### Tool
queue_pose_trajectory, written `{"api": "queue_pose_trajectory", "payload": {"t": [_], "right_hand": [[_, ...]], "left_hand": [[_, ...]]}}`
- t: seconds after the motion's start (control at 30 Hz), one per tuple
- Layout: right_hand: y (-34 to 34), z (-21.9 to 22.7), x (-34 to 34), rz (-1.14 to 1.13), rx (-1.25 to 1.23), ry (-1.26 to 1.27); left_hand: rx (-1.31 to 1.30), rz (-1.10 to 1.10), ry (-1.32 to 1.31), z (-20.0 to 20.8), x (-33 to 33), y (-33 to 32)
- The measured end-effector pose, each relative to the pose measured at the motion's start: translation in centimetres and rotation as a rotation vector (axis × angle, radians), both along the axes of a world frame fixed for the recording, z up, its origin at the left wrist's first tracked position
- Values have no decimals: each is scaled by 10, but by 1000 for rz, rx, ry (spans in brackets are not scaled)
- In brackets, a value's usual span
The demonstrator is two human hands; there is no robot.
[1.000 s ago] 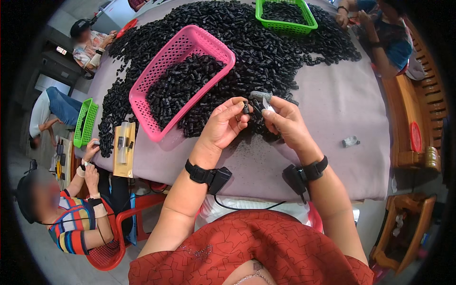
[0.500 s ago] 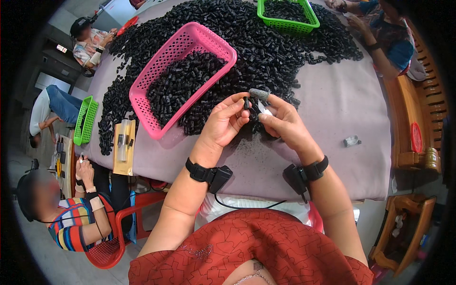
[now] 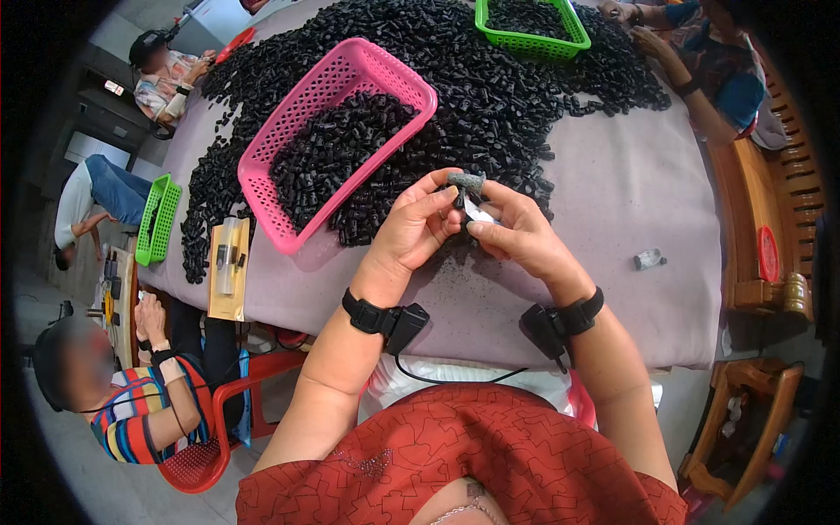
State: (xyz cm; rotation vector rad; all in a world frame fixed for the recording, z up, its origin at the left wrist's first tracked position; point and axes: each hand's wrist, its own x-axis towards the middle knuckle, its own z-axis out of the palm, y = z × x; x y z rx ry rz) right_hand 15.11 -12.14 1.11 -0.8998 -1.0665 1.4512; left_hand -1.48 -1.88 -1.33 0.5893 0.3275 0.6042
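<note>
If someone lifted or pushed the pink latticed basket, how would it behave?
The pink latticed basket looks like moulded plastic, so it's probably fairly stiff. The many small black pieces inside likely add weight and, appearing loose, may slide if it tips. Similar pieces crowding its side could drag against a push.

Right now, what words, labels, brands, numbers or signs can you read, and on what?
None can be read.
Small pale panel, upper left: any print is too small.
Yellow board: no legible lettering.
Black pieces in the pink basket: too small for any marks to show.
</note>
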Motion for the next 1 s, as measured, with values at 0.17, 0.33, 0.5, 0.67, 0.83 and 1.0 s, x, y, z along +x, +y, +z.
{"api": "queue_pose_trajectory", "payload": {"t": [0.17,0.33,0.5,0.67,0.83,1.0], "right_hand": [[1,-3,1,20,-4,8],[2,1,1,-6,-43,18],[3,-3,2,4,-48,40],[-1,1,1,-60,-56,64],[3,3,-1,-43,-70,11],[5,-4,1,-123,-44,57]], "left_hand": [[3,-8,10,1,0,0],[1,-12,23,2,1,0],[40,-21,42,3,-1,-1],[519,386,204,21,-1,-4],[1242,1138,701,40,-37,25],[1645,1179,919,49,-38,29]]}}
